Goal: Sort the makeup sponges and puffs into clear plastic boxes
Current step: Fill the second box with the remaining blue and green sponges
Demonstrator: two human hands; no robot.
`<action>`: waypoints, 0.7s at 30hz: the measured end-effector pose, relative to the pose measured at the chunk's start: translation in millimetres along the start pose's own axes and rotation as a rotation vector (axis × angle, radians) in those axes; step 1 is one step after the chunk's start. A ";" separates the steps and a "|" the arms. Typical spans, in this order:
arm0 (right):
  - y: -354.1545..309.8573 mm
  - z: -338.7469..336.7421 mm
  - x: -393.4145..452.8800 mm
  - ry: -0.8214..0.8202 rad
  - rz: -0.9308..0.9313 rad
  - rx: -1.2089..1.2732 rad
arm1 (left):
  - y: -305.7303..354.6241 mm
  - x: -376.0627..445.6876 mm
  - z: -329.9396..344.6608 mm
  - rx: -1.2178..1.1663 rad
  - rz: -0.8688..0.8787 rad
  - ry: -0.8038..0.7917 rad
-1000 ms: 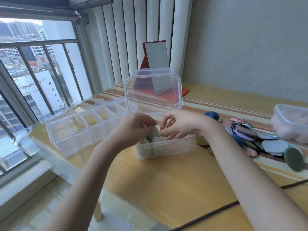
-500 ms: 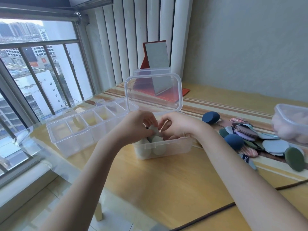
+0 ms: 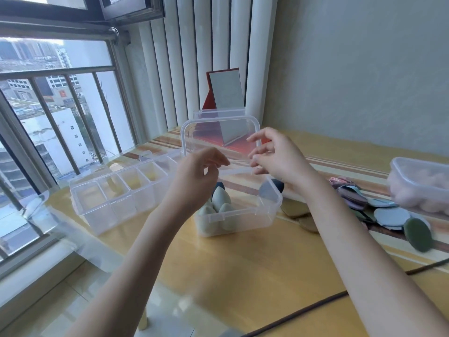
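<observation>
While both hands hover over the open clear box, this is how things lie:

Left hand (image 3: pixel 194 176): raised above the near-left part of the clear box (image 3: pixel 239 215), fingers loosely curled with the fingertips drawn towards the thumb; nothing shows between them.

Right hand (image 3: pixel 274 156): raised above the box's far-right part, in front of the upright lid (image 3: pixel 220 139), fingers spread and lightly bent, gripping nothing.

Sponges versus grip: the pale green teardrop sponges (image 3: pixel 218 207) stand below the left hand, apart from both hands.

Clear box: sits mid-tabletop with its hinged lid standing up at the back; the green sponges stand points up against its left wall, a dark blue sponge (image 3: pixel 220 185) behind them, and the right part looks bare.

Dark blue sponge at right (image 3: pixel 278 184): seen by the box's far-right corner under the right wrist; whether inside or just outside, I cannot tell.

Divided organiser (image 3: pixel 116 198): long clear tray with several compartments, towards the tabletop's left edge; contents unclear.

Puff pile (image 3: pixel 386 210): flat round puffs in blue, green, mauve and pink, heaped towards the tabletop's right edge.

Tan puffs (image 3: pixel 295 207): two flat ones on the wood just right of the box.

Tub at right edge (image 3: pixel 420 183): clear, holding pale pink sponges (image 3: pixel 435 190).

Mirror (image 3: pixel 226 93): red-backed, upright at the tabletop's far edge.
</observation>
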State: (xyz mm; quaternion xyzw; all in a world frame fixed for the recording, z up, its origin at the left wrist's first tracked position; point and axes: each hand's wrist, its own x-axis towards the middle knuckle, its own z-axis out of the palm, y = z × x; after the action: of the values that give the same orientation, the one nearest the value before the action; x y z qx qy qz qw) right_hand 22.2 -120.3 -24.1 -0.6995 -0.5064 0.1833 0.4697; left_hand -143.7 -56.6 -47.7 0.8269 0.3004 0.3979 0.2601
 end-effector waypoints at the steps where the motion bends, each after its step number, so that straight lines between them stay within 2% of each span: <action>1: 1.9 -8.0 -2.2 0.055 -0.024 0.029 | 8.9 0.5 3.6 -0.012 0.026 -0.011; 3: 9.6 -27.6 -8.7 0.124 -0.028 0.046 | 27.8 0.9 16.4 -0.030 0.093 -0.043; 8: 47.8 -87.1 -32.5 0.179 0.076 -0.068 | 76.1 -10.1 76.3 -0.025 0.241 -0.173; 12: 84.3 -114.4 -56.0 0.271 0.147 -0.119 | 92.9 -27.7 137.7 0.046 0.234 -0.364; 15: 109.8 -115.6 -72.3 0.350 0.180 -0.161 | 85.9 -26.4 168.5 0.127 0.239 -0.371; 18: 130.1 -109.2 -75.6 0.350 0.162 -0.176 | 71.2 -22.3 186.4 0.209 0.209 -0.409; 21: 130.2 -105.4 -73.3 0.401 0.133 -0.153 | 61.4 -23.4 189.6 0.078 0.206 -0.358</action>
State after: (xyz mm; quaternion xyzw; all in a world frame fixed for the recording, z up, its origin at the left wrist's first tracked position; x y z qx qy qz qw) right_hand 138.4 -240.5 -98.0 -0.7873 -0.3682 0.0322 0.4935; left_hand 16.7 -151.3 -122.3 0.9203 0.1784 0.2569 0.2350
